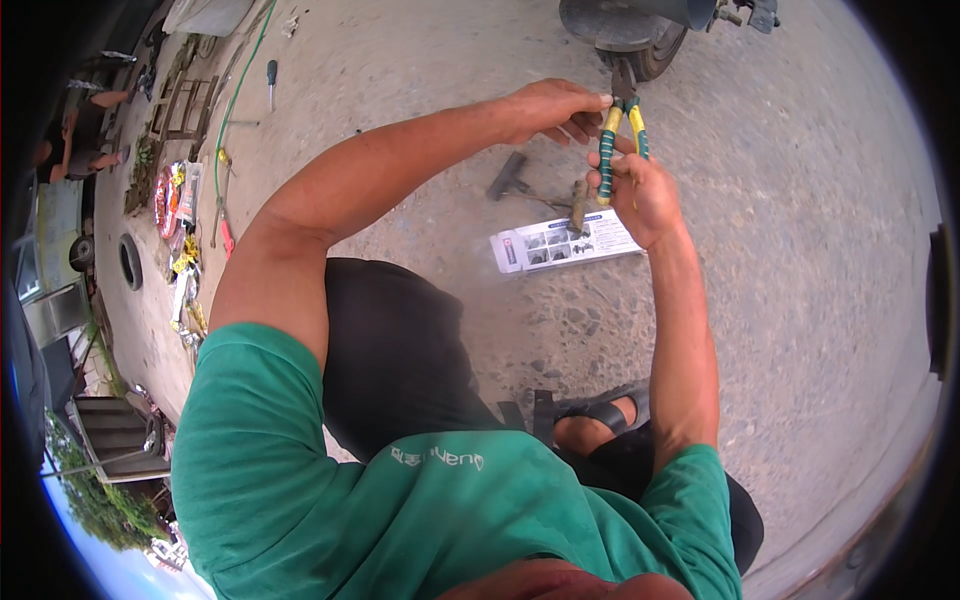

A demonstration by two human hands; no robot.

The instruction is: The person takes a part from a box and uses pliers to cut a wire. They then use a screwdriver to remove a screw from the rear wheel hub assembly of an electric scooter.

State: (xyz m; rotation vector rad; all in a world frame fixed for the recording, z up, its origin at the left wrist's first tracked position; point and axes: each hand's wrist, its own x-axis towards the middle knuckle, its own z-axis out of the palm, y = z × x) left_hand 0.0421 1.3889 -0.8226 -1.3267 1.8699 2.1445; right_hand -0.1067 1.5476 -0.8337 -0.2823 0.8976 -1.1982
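Observation:
Combination pliers (607,150) with green and yellow grips point away from me, their dark jaws uppermost. My right hand (640,190) is closed around the lower part of the grips, which stand slightly apart. From the left, my left hand (560,112) reaches across, its thumb against the pliers just below the pivot and its other fingers curled loosely underneath. Below the pliers, a long white box (570,243) printed with small pictures lies on the ground. A brownish metal piece (579,207) rests at its far edge, and beside it lies a dark T-shaped tool (508,178).
A vehicle's wheel (660,52) stands just beyond the pliers. To the left are a screwdriver (271,82), a green hose (236,95), colourful packets (182,195), a wooden pallet (182,105) and a tyre (130,262). Another person (75,140) is at the far left. My sandalled foot (600,418) is close by.

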